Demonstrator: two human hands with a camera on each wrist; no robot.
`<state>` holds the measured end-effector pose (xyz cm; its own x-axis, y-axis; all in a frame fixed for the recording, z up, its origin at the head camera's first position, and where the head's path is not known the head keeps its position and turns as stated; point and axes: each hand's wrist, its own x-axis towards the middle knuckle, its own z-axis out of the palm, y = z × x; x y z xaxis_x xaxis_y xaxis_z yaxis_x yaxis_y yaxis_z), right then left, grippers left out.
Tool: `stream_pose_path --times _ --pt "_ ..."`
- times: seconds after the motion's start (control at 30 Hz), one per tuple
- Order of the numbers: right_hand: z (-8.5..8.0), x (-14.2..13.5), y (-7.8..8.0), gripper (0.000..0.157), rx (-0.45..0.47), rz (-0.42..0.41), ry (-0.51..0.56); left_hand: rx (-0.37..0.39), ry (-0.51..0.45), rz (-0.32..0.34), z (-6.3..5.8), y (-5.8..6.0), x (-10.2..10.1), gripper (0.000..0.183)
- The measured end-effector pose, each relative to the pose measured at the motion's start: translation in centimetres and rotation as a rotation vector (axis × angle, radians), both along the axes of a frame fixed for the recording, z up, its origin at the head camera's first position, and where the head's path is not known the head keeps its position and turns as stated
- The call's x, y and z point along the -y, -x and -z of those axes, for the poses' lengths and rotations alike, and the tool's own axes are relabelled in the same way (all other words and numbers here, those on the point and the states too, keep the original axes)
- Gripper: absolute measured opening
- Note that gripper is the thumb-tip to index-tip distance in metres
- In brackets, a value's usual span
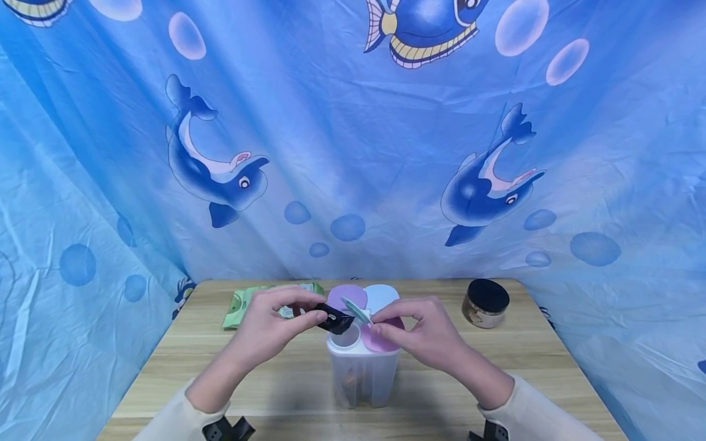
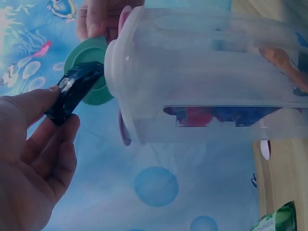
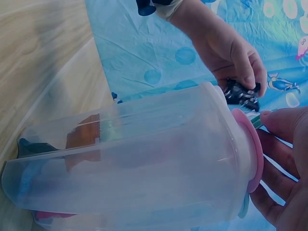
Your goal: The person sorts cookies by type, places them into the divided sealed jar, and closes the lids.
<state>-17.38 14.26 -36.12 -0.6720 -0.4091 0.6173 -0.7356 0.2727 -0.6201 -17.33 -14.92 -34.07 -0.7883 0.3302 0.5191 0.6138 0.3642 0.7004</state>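
A translucent plastic storage container (image 1: 361,373) with several round openings stands upright on the table. My left hand (image 1: 276,321) pinches a small shiny black wrapped packet (image 1: 335,320) between thumb and fingers, at the rim of the uncovered front-left opening (image 1: 346,337). Between the thumb and fingers of my right hand (image 1: 421,331) is a green lid (image 1: 357,310), tilted up beside that opening. Pink (image 1: 380,337), purple (image 1: 347,296) and pale blue (image 1: 382,296) lids cover the other openings. Through the wall, the left wrist view shows wrapped items (image 2: 207,116) inside the container.
Behind my left hand, a green packet (image 1: 238,309) lies on the wooden table (image 1: 265,392). A clear jar with a black lid (image 1: 485,303) stands at the back right. A blue curtain (image 1: 342,153) printed with sea animals hangs behind the table and along its sides.
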Motion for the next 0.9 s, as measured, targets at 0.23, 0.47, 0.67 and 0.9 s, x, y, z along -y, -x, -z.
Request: stream_pose_path --times 0.23,0.47,0.67,0.9 --pt "0.1 0.0 0.1 0.013 -0.013 0.001 -0.004 -0.027 0.058 0.077 0.6 0.5 -1.0 0.016" --pt "0.0 0.0 0.1 0.014 -0.022 -0.006 -0.008 -0.057 0.096 0.101 1.0 0.7 -1.8 0.02" --pt "0.0 0.1 0.1 0.012 -0.027 -0.006 -0.007 -0.09 0.124 0.095 1.0 0.8 -2.1 0.019" --pt "0.1 0.2 0.1 0.013 -0.027 -0.01 -0.002 -0.122 0.258 0.124 0.9 0.7 -3.0 0.014"
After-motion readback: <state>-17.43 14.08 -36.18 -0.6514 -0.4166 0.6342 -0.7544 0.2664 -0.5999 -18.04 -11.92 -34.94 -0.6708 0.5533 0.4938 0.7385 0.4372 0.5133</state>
